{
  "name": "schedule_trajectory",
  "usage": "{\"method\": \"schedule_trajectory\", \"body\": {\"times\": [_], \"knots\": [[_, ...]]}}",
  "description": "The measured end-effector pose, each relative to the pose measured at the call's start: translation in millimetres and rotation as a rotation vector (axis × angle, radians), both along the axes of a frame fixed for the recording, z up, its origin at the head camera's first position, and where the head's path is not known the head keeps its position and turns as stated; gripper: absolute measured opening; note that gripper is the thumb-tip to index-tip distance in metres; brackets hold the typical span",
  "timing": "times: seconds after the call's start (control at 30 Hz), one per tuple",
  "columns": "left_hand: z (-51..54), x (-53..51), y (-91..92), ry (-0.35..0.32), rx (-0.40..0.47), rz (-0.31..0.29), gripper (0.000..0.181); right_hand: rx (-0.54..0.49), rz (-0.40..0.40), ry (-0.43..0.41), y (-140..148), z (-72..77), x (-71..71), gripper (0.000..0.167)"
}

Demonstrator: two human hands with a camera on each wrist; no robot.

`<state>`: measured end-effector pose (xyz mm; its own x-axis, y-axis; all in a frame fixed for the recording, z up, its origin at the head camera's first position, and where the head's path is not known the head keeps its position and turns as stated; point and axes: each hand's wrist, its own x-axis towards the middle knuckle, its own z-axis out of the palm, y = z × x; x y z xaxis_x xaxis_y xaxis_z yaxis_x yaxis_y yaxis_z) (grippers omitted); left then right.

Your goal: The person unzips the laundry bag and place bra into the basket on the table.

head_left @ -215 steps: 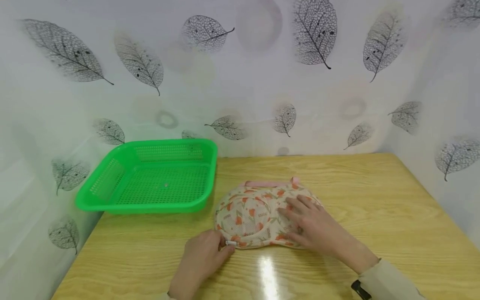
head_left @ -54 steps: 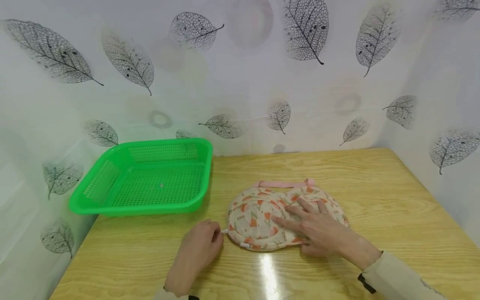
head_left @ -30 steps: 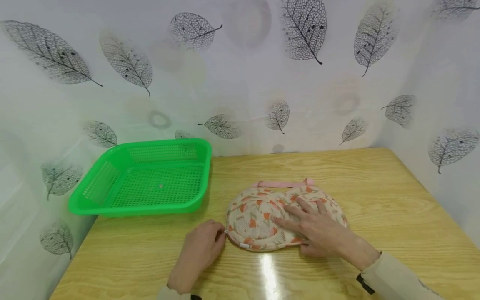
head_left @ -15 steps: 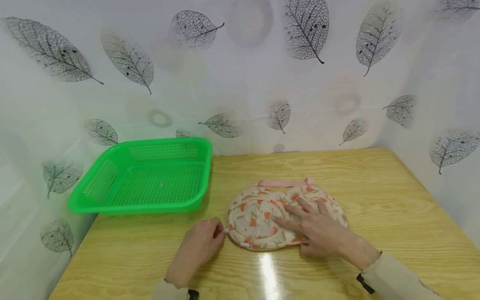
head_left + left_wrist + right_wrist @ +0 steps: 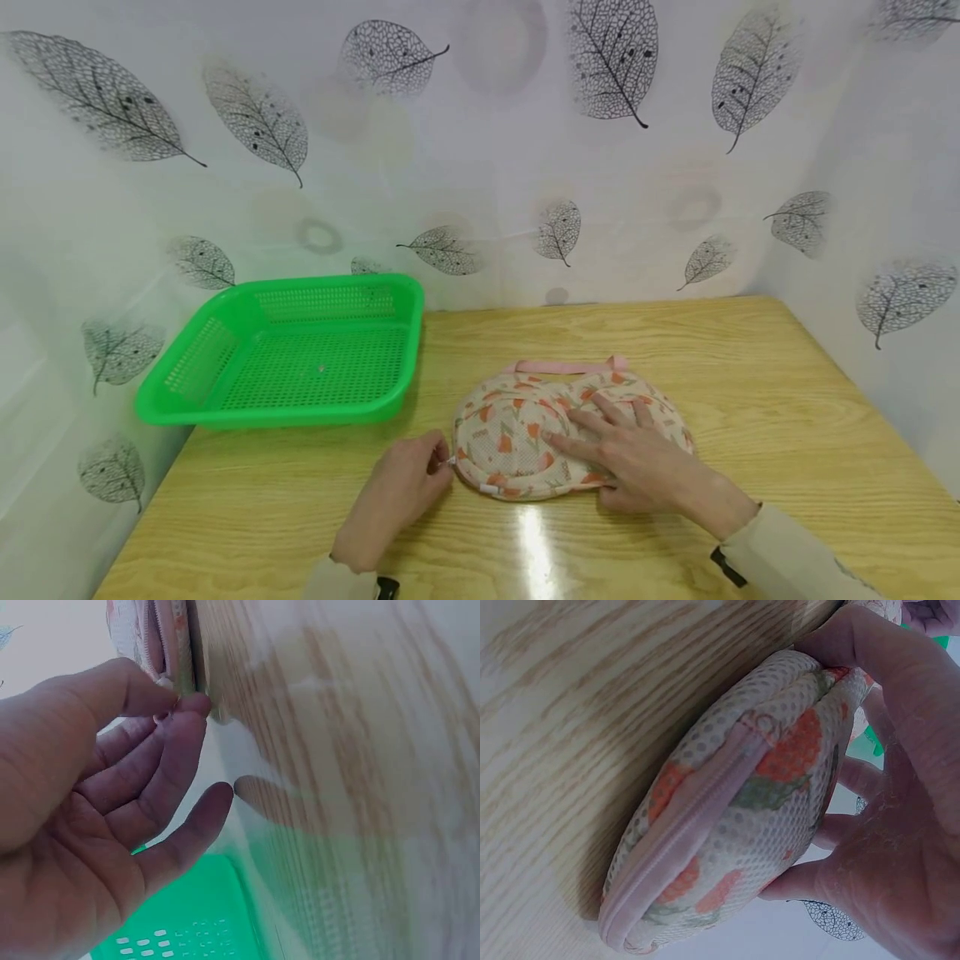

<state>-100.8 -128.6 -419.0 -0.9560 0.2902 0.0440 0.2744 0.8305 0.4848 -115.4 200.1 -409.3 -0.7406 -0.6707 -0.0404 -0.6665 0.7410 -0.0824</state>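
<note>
A bra-shaped mesh laundry bag (image 5: 517,433) with an orange tulip print lies on the table in the head view, a pink strap (image 5: 566,367) along its far edge. At its left end my left hand (image 5: 397,492) pinches the small zipper pull (image 5: 452,461) between thumb and index finger. In the left wrist view the zipper (image 5: 154,637) runs up from those fingertips, its teeth parted there. My right hand (image 5: 641,454) rests on the bag's right half, fingers spread over the top and thumb at the near edge. The right wrist view shows a pink zipper end (image 5: 682,832).
A green plastic basket (image 5: 277,415) with a perforated bottom stands at the back left; a tiny pale speck shows inside it. Behind the wooden table (image 5: 750,400) hangs a white leaf-print sheet (image 5: 487,167), which also covers both sides.
Compared with the first frame, the bag lies further right, and my left hand has gone from the near edge by the white tag to the zipper pull. Over the last second both hands barely move.
</note>
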Motion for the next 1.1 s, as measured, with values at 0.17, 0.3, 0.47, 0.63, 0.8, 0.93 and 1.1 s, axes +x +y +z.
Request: {"method": "schedule_trajectory", "body": {"times": [0.17,0.3,0.47,0.63,0.8,0.93,1.1], "knots": [[0.9,-0.5,0.7,0.034,-0.046,-0.032,0.008,0.0,-0.003,0.004,0.3,0.1,0.4,0.09],[2.4,-0.4,2.2,0.06,-0.088,-0.038,0.01,0.003,-0.007,0.008,0.2,0.4,0.9,0.09],[6.4,-1.0,3.7,0.037,-0.113,0.003,0.01,0.016,-0.004,0.006,-0.5,1.5,0.9,0.091],[7.8,-2.7,4.4,0.06,-0.13,0.032,0.011,0.032,-0.002,0.009,-0.8,2.2,0.6,0.091],[5.7,-4.0,4.6,0.089,-0.134,0.042,0.014,0.033,-0.002,0.008,-1.2,1.4,0.1,0.092],[4.2,-2.6,6.4,0.137,-0.153,0.074,0.011,0.032,0.004,0.005,-1.5,1.5,-0.2,0.092],[3.5,-2.4,9.9,0.144,-0.164,0.128,0.011,0.032,0.001,-0.003,-2.5,1.8,-0.3,0.091]]}}
